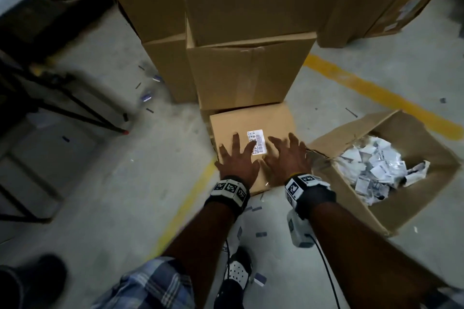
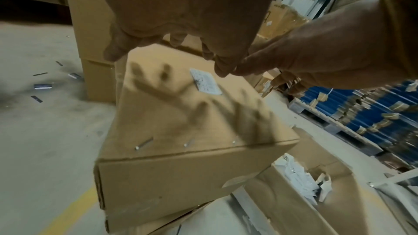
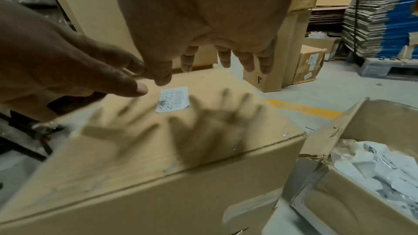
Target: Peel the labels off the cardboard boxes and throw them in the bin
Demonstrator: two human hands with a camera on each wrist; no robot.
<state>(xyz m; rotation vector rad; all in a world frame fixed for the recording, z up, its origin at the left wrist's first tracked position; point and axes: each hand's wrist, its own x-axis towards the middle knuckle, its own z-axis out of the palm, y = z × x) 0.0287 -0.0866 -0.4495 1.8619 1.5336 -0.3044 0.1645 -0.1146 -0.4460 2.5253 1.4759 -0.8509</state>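
A small cardboard box (image 1: 251,118) lies on the floor before me, with a white barcode label (image 1: 258,142) stuck flat on its top. My left hand (image 1: 238,155) and right hand (image 1: 286,155) hover side by side just over the box top, fingers spread, holding nothing. The left fingertips reach the label's left edge. In the left wrist view my left hand (image 2: 181,24) casts a shadow on the box (image 2: 181,176) beside the label (image 2: 205,83). The right wrist view shows my right hand (image 3: 214,24) above the label (image 3: 173,99). An open cardboard bin (image 1: 401,128) with peeled labels (image 1: 371,165) stands right of the box.
Tall stacked cardboard boxes (image 1: 246,70) stand right behind the small box. Black tripod legs (image 1: 75,108) spread at the left. A yellow floor line (image 1: 376,95) runs past the bin. Paper scraps litter the concrete. My foot (image 1: 238,268) is near the box. Flattened cartons (image 3: 373,15) are stacked far right.
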